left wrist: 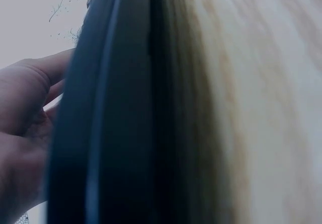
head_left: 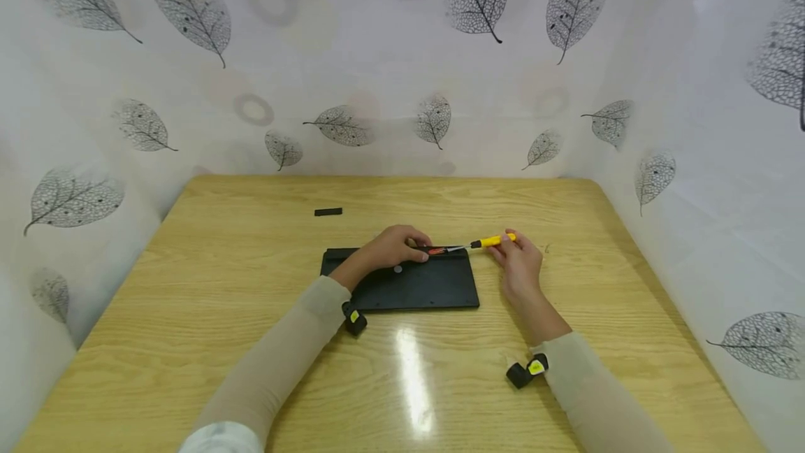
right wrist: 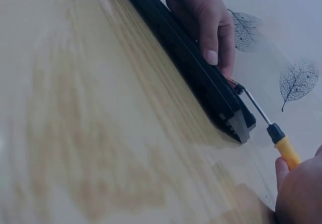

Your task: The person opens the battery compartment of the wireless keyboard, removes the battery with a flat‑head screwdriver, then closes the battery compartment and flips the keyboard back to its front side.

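A black keyboard (head_left: pixel 434 289) lies face down on the table, its battery slot along the far edge. My left hand (head_left: pixel 391 247) grips that far edge, thumb on the underside and fingers over the back. Something red-orange (head_left: pixel 436 252), perhaps a battery, shows in the slot right beside the left fingertips. From the right, my right hand (head_left: pixel 522 268) holds a screwdriver (right wrist: pixel 286 151) by its yellow handle. Its metal shaft points left, with the tip at the slot near the red-orange piece. In the left wrist view, the keyboard's edge (left wrist: pixel 126 108) hides part of the left hand.
A small black strip (head_left: pixel 328 212), like a battery cover, lies on the wooden table (head_left: pixel 251 229) behind the keyboard to the left. A leaf-patterned curtain (head_left: pixel 377 75) rises behind the table and along both sides. Both wrists carry small black cameras.
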